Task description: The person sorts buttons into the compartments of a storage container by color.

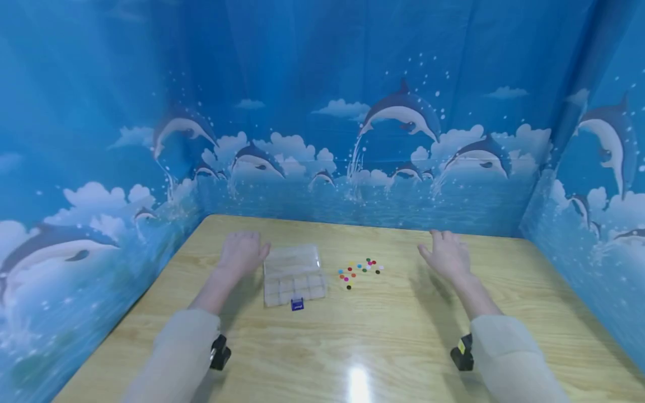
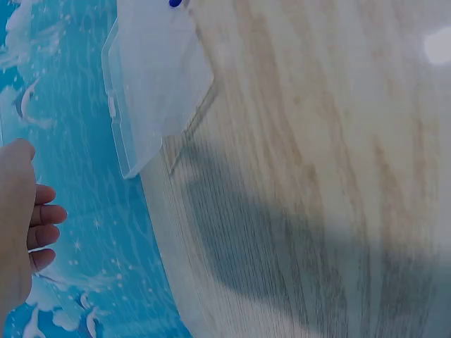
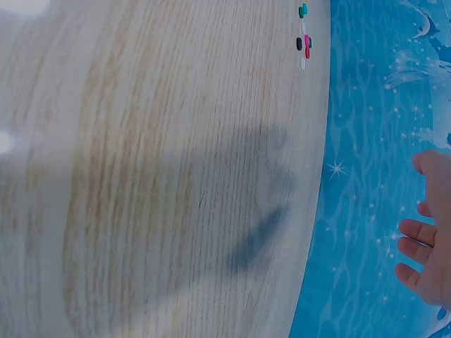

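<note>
A clear plastic compartment box [image 1: 294,282] lies on the table with its lid raised toward the back and a small blue label at its front edge. Just left of it hovers my left hand [image 1: 242,253], holding nothing, fingers loosely bent. Small round coloured buttons [image 1: 350,269] are scattered to the right of the box, in red, black, green, blue and other colours. Farther right, my right hand [image 1: 446,254] is held above the table, fingers relaxed and nothing in it. The right wrist view shows several buttons [image 3: 303,44] near the table's far edge, away from that hand.
A pale wood-grain table [image 1: 383,336] spans the area under both arms. Blue curtains [image 1: 302,67] printed with dolphins and clouds close off the back and both sides. Each wrist wears a small black camera, such as the left one [image 1: 219,352].
</note>
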A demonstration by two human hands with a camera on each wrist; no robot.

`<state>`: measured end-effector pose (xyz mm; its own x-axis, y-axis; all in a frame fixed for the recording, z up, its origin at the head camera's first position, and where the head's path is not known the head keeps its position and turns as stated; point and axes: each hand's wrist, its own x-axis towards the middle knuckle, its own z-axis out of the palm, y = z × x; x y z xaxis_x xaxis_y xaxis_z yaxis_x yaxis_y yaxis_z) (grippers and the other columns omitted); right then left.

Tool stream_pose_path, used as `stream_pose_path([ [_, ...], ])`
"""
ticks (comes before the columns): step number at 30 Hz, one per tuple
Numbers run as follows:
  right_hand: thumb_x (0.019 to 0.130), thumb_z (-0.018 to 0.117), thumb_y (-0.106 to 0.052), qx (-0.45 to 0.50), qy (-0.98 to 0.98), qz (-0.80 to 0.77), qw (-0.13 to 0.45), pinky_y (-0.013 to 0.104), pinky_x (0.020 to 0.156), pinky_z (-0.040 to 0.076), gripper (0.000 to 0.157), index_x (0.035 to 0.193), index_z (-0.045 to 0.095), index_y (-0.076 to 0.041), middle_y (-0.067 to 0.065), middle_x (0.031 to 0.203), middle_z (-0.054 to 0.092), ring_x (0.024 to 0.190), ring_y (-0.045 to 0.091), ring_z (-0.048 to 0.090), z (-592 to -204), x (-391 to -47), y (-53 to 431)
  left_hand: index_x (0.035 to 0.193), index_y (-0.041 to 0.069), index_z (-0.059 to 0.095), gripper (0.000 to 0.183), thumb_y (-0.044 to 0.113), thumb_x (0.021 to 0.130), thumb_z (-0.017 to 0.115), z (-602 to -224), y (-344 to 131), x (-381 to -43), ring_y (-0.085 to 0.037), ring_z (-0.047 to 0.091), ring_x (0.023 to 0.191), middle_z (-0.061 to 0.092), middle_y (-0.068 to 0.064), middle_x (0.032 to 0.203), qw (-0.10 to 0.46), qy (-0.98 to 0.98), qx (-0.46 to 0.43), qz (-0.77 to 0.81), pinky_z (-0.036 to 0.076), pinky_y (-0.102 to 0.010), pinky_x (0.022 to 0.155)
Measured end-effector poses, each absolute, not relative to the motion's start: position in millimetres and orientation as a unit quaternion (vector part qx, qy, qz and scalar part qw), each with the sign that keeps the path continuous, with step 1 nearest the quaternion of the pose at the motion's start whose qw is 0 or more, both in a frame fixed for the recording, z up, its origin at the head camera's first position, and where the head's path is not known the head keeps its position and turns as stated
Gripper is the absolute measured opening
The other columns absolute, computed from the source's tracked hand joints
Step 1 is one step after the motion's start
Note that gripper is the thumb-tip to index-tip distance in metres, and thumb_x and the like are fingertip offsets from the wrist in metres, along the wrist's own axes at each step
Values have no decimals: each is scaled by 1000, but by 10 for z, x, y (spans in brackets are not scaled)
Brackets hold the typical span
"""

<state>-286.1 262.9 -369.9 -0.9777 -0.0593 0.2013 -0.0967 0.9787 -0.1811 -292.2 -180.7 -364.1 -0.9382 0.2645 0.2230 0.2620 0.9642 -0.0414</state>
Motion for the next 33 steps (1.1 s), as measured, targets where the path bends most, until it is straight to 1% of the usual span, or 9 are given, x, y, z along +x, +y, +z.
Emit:
stream_pose_path([
  [2, 94, 48, -37, 47, -991, 88, 90, 61, 94, 31, 64, 133, 34, 12, 36, 128, 37, 117, 50, 35, -3704, -2877, 2586, 91, -2, 58, 43, 39, 94, 47, -3653, -1781, -2893, -32, 57, 80, 59, -15, 82, 115, -983, -140, 13, 47, -45, 71],
  [4, 93, 49, -36, 58, -991, 86, 86, 60, 93, 34, 64, 133, 35, 12, 36, 128, 39, 116, 50, 38, -3720, -2882, 2541, 91, -2, 57, 44, 40, 93, 49, -3676, -1757, -2867, -32, 57, 78, 57, -15, 81, 112, -983, -146, 18, 48, -45, 71],
  [6, 93, 50, -36, 69, -990, 91, 82, 60, 93, 35, 64, 132, 35, 12, 36, 128, 40, 116, 50, 39, -3741, -2884, 2493, 94, -3, 57, 46, 43, 93, 48, -3705, -1737, -2840, -32, 57, 79, 57, -15, 82, 105, -983, -149, 29, 48, -45, 71],
  [9, 93, 51, -36, 82, -988, 101, 87, 59, 93, 35, 62, 131, 38, 11, 34, 127, 42, 115, 48, 41, -3770, -2889, 2422, 101, -4, 55, 49, 44, 93, 47, -3738, -1719, -2805, -34, 57, 87, 59, -18, 90, 100, -982, -154, 38, 47, -47, 76],
  [13, 92, 54, -34, 97, -985, 108, 95, 58, 95, 33, 59, 129, 41, 10, 32, 125, 45, 115, 46, 41, -3803, -2903, 2340, 104, -3, 54, 49, 44, 94, 45, -3777, -1717, -2763, -34, 56, 91, 58, -19, 94, 103, -981, -159, 43, 46, -47, 79],
  [20, 89, 60, -30, 122, -981, 108, 101, 56, 94, 36, 56, 125, 45, 10, 30, 121, 48, 113, 44, 43, -3861, -2948, 2238, 99, -1, 54, 44, 42, 95, 44, -3843, -1742, -2655, -33, 56, 90, 58, -18, 93, 111, -977, -174, 48, 45, -46, 77],
  [24, 88, 62, -27, 120, -980, 123, 96, 56, 95, 34, 54, 125, 45, 9, 29, 121, 48, 113, 43, 43, -3896, -2964, 2192, 98, -1, 54, 40, 37, 96, 43, -3916, -1758, -2614, -33, 55, 87, 57, -16, 90, 111, -977, -175, 57, 45, -45, 76],
  [29, 90, 59, -28, 111, -981, 142, 71, 58, 97, 32, 56, 128, 42, 9, 30, 123, 46, 114, 43, 42, -3935, -2977, 2141, 96, -1, 54, 36, 34, 96, 46, -4015, -1760, -2568, -33, 55, 87, 57, -16, 88, 121, -971, -192, 75, 45, -45, 78],
  [33, 91, 58, -28, 115, -981, 148, 60, 57, 97, 31, 56, 128, 41, 10, 30, 122, 46, 114, 44, 42, -3958, -2992, 2109, 98, 0, 54, 35, 34, 96, 45, -4064, -1760, -2518, -33, 56, 91, 58, -16, 93, 116, -970, -199, 76, 44, -46, 81],
])
